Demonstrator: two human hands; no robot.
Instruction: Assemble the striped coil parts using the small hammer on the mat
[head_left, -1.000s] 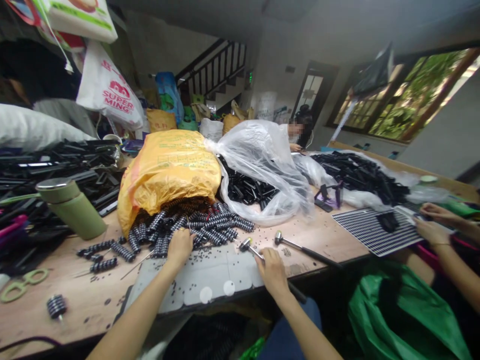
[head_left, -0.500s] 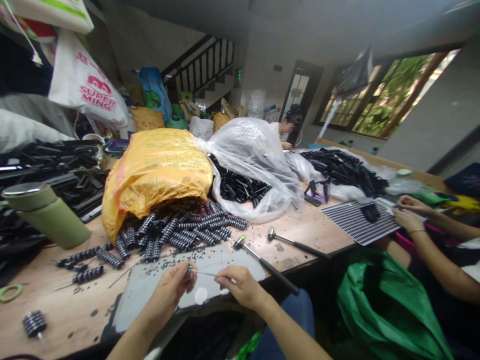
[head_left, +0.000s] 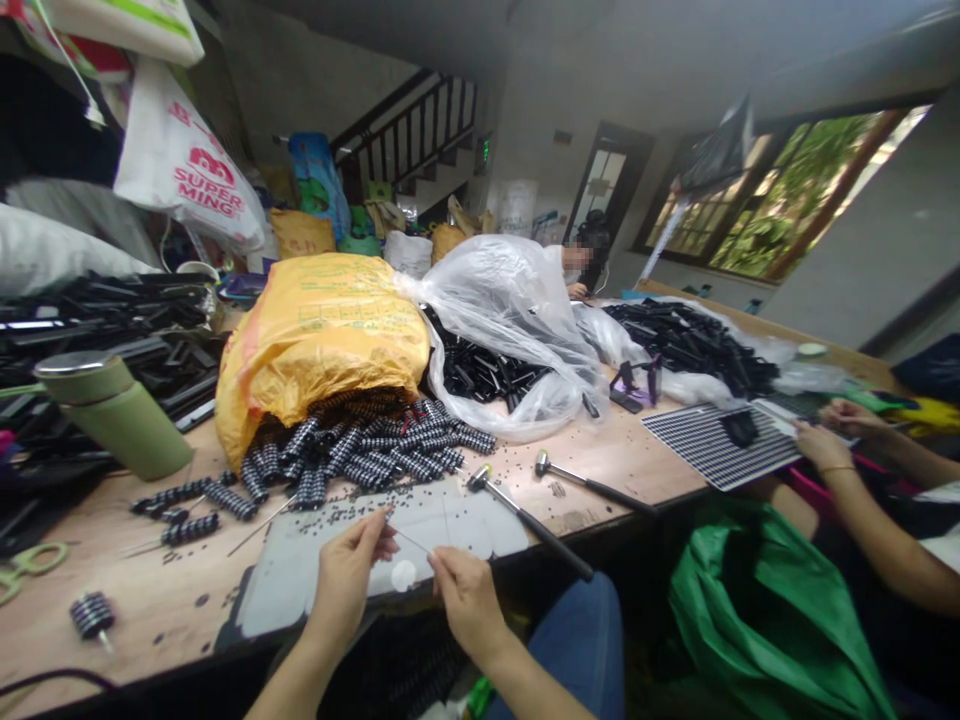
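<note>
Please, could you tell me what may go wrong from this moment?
The nearer hammer has its handle past the table edge, so the right arm might knock it down. The thin rod is held only by fingertips of the left hand and right hand, so it could slip. Small dark bits lie loose and may scatter.

The left hand (head_left: 352, 562) is raised, thumb and fingertips pinched together, its forearm slanting up from below. The right hand (head_left: 463, 592), slightly lower and a little apart from it, pinches too, its fingertips angled up toward the left fingers.
</note>
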